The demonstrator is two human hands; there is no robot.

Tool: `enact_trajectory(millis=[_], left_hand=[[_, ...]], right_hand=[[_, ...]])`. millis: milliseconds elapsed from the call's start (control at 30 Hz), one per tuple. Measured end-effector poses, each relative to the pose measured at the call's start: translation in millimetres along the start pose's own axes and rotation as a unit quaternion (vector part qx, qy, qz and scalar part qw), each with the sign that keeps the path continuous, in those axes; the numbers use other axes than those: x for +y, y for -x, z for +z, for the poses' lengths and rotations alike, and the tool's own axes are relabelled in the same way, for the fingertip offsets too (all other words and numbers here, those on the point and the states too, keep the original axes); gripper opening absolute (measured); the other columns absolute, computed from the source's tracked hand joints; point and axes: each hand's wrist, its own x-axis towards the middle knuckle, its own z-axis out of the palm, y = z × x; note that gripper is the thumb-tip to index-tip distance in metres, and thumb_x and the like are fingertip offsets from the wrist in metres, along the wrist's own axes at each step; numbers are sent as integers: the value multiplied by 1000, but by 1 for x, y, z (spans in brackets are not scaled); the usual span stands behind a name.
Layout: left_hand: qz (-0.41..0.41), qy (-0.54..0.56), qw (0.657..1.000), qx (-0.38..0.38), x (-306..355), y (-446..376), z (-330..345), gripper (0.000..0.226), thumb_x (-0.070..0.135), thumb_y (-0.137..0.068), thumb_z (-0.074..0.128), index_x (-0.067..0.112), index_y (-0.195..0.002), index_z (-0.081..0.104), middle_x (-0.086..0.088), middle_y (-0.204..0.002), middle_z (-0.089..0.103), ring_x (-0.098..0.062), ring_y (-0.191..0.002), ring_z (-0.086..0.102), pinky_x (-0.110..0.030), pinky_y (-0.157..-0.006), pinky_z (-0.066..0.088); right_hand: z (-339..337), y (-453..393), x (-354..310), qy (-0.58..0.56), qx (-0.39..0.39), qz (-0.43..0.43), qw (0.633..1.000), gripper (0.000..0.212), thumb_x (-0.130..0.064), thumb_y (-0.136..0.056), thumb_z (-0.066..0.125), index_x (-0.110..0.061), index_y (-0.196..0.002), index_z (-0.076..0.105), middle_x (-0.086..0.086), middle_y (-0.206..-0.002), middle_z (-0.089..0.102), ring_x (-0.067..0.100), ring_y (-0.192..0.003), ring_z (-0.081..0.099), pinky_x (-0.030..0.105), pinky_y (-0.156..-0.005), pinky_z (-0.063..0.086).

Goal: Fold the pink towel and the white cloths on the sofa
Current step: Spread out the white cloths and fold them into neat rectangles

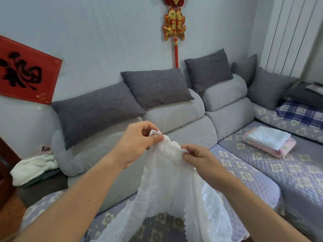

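2 hands lift white cloth (174, 186) above sofa (244, 165): left hand (138, 142) and right hand (197, 158) each pinch scalloped top edge, letting it hang straight for folding. Folded white cloth (269, 139) already stacked on folded pink towel (281, 151), kept aside.

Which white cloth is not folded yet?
The lacy white cloth that both hands pinch by its scalloped edge, hanging loose; the other white cloth lies folded on the pink towel.

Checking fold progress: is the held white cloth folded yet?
Not folded: the white lace cloth hangs loose from left hand and right hand.
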Motion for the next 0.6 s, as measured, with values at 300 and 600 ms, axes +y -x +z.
enact_trajectory(millis=[300,600], left_hand=[[-26,-78,997,-2,4,-16,30,19,9,-95,67,22,-105,75,-13,-93,72,-17,-84,63,-37,-82,53],[-41,-316,945,-71,19,-31,76,25,48,-87,71,24,-91,65,9,-67,57,-2,-57,48,-18,-54,37]], right_hand=[[-18,-27,3,33,14,-37,999,18,-28,-98,65,-23,-84,74,11,-81,72,16,-71,62,42,-67,54],[-37,-45,-12,29,-78,-80,993,14,-4,-95,66,-15,-90,71,-13,-83,74,3,-78,69,22,-74,55]])
